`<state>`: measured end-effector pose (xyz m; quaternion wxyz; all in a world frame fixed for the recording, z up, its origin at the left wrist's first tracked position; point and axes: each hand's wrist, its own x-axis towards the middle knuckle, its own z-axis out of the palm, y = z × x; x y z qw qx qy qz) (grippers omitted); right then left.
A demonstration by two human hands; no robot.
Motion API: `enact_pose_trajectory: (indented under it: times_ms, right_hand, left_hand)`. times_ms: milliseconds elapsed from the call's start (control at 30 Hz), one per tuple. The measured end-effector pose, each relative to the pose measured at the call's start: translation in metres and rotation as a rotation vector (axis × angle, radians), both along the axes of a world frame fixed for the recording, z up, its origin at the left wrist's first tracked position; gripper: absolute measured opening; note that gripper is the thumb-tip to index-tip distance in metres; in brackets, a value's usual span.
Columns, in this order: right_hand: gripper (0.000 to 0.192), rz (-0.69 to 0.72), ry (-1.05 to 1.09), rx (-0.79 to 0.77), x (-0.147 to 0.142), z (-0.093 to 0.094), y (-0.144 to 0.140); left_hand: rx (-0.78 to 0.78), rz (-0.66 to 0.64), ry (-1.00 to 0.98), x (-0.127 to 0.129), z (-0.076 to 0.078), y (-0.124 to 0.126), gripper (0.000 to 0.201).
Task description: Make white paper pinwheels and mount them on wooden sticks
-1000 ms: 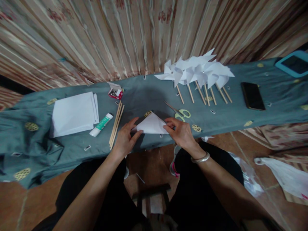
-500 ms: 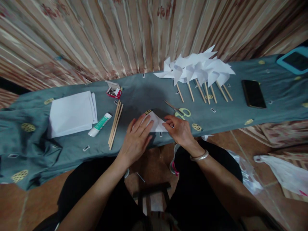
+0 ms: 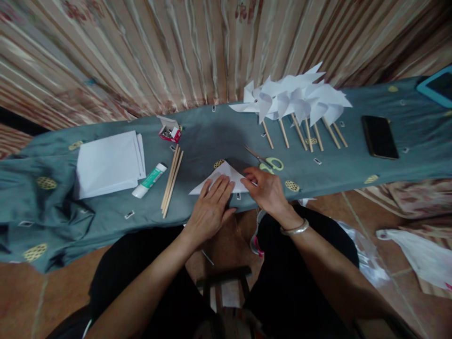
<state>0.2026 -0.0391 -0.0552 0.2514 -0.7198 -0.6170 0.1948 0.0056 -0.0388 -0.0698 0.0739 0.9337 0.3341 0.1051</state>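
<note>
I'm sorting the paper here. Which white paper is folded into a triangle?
The folded sheet under both hands; the stack lies flat and square.

Both forearms are being stretched forward from about 6 o'clock, bare to the elbows. The left hand (image 3: pixel 211 207) is being laid flat, palm down, fingers spread toward 12 o'clock. The right hand (image 3: pixel 268 190) is being curled, fingertips pinched toward 10 o'clock, with a bangle being worn at the wrist.
</note>
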Motion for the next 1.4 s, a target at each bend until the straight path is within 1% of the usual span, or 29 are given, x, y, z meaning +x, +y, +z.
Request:
enact_pose_trajectory:
  times_ms: [133,367,500,567,700,800,867,967,1167,1267,1400]
  right_hand:
    - [0.026,0.003,-0.016,0.011,0.0,-0.002,0.0]
    - [0.024,0.025,-0.054,0.092,0.0,-0.006,-0.002]
    - [0.026,0.047,-0.109,0.092,-0.001,-0.007,-0.003]
    - [0.027,0.069,-0.157,0.119,-0.001,-0.008,-0.004]
    - [0.036,0.117,-0.282,0.19,-0.006,-0.009,-0.01]
    - [0.043,0.18,-0.327,0.203,-0.013,-0.006,-0.018]
    - [0.043,0.212,-0.327,0.2,-0.017,-0.004,-0.022]
    - [0.043,0.219,-0.313,0.195,-0.02,-0.005,-0.025]
    - [0.045,0.177,-0.218,0.204,-0.019,-0.01,-0.025]
    - [0.045,0.159,-0.206,0.203,-0.019,-0.01,-0.024]
    - [0.047,0.142,-0.2,0.164,-0.02,-0.01,-0.023]
  left_hand:
    - [-0.021,0.005,-0.005,0.001,-0.001,-0.001,0.063]
    - [-0.059,0.013,0.002,0.0,-0.001,-0.002,0.062]
    - [-0.057,0.009,0.014,0.0,0.0,-0.002,0.062]
    - [-0.058,0.012,0.013,0.0,-0.001,-0.002,0.062]
    - [-0.041,0.01,0.019,0.0,-0.004,-0.003,0.063]
    - [-0.014,0.007,0.027,0.001,-0.005,-0.003,0.064]
    - [-0.002,0.009,0.035,0.001,-0.004,-0.003,0.064]
    - [0.007,0.013,0.044,0.003,-0.003,-0.003,0.063]
    - [0.021,0.017,0.048,0.002,-0.003,-0.004,0.065]
    - [0.022,0.016,0.052,0.003,-0.002,-0.004,0.065]
    - [0.015,0.013,0.065,0.003,-0.001,-0.004,0.065]
